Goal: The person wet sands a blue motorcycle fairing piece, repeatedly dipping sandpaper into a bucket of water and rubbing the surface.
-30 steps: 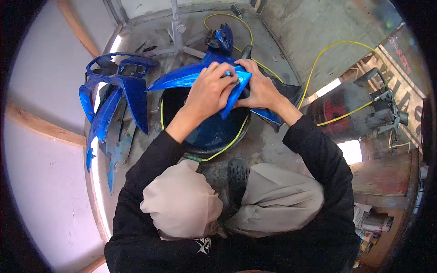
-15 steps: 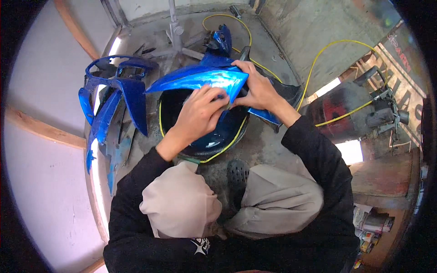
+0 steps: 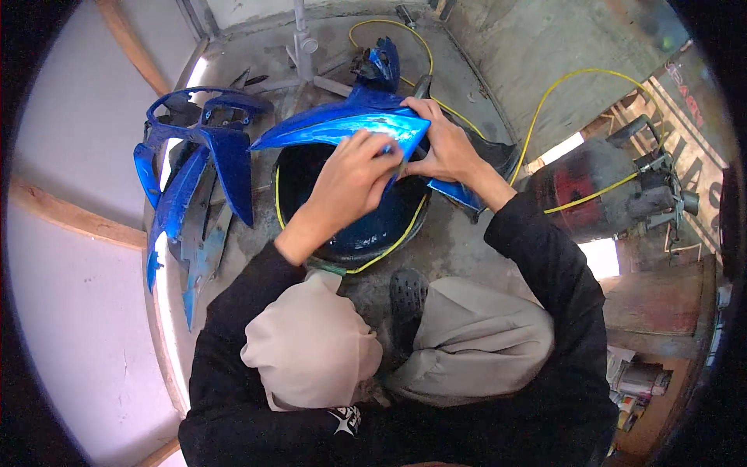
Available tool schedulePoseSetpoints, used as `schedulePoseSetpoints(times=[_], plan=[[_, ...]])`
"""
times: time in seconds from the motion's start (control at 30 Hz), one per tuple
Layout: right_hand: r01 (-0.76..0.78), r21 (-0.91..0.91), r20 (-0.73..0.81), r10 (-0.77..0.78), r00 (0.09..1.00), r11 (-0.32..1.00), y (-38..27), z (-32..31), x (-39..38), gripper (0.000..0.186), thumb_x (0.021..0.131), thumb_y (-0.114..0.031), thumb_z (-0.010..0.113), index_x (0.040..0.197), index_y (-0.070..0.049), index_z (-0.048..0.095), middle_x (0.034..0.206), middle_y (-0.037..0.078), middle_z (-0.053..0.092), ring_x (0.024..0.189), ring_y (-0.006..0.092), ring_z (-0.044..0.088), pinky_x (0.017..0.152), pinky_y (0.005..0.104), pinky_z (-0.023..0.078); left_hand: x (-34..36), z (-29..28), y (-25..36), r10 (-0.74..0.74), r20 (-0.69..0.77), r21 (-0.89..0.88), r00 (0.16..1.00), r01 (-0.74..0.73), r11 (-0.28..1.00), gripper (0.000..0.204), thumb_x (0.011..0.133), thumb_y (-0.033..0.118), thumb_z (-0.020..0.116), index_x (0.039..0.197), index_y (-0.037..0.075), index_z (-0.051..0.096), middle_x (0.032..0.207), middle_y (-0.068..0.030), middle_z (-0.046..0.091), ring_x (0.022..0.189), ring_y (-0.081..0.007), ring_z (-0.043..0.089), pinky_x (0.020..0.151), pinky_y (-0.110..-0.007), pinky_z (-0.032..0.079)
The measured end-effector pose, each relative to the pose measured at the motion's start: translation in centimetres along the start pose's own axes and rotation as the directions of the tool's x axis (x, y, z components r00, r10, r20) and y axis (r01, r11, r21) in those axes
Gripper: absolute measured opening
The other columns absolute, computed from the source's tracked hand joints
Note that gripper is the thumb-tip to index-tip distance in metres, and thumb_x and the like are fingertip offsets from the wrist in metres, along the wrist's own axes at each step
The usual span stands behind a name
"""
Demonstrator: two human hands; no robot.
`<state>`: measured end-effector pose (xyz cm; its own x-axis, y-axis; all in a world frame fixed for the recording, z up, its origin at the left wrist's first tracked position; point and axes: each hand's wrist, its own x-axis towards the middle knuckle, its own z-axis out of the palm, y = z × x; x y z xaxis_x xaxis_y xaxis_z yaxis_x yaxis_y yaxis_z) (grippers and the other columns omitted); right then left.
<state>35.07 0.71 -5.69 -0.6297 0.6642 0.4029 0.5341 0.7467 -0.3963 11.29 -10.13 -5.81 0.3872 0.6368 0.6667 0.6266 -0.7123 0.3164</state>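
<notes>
Floor (image 3: 467, 253) is bearing basin (image 3: 291, 185); above it, R hand (image 3: 450, 153) is gripping blue panel (image 3: 315, 132), prob. steadying for L hand (image 3: 350, 175) (grip unclear).

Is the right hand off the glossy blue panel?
No, the right hand grips the right end of the glossy blue panel, with the thumb below and fingers at its top edge.

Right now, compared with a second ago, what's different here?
The left hand moved down the glossy blue panel toward the person's body, then partly back up, ending lower than at first. Nothing was visibly taken up or let go. The right hand still grips the panel's right end; the black basin, yellow hose and blue parts at left stayed put.
</notes>
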Motion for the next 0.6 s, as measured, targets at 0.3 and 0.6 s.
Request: schedulePoseSetpoints(times=[0.3, 0.6], plan=[[-0.016, 0.008, 0.050, 0.016, 0.999, 1.000, 0.3, -0.4, 0.2, 0.130, 0.057, -0.062, 0.105, 0.163, -0.017, 0.044, 0.152, 0.018, 0.056, 0.135, 0.0481, 0.064, 0.107, 0.0584, 0.057, -0.3, -0.7, 0.1, -0.002, 0.012, -0.048, 1.000, 0.002, 0.999, 0.027, 0.089, 0.004, 0.079, 0.115, 0.003, 0.079, 0.123, -0.0127, 0.069, 0.116, -0.0370, 0.066, 0.100, -0.049, 0.053], [-0.024, -0.006, 0.037, 0.024, 0.999, 1.000, 0.2, -0.2, 0.2, 0.131, 0.058, -0.066, 0.104, 0.162, -0.015, 0.044, 0.152, 0.020, 0.055, 0.135, 0.0498, 0.064, 0.106, 0.0583, 0.058, 6.9, 1.9, -1.8, 0.027, -0.062, -0.031, 0.998, -0.029, 0.999, 0.014, 0.093, 0.007, 0.076, 0.105, 0.000, 0.078, 0.118, -0.0131, 0.070, 0.113, -0.0378, 0.065, 0.099, -0.047, 0.053]])
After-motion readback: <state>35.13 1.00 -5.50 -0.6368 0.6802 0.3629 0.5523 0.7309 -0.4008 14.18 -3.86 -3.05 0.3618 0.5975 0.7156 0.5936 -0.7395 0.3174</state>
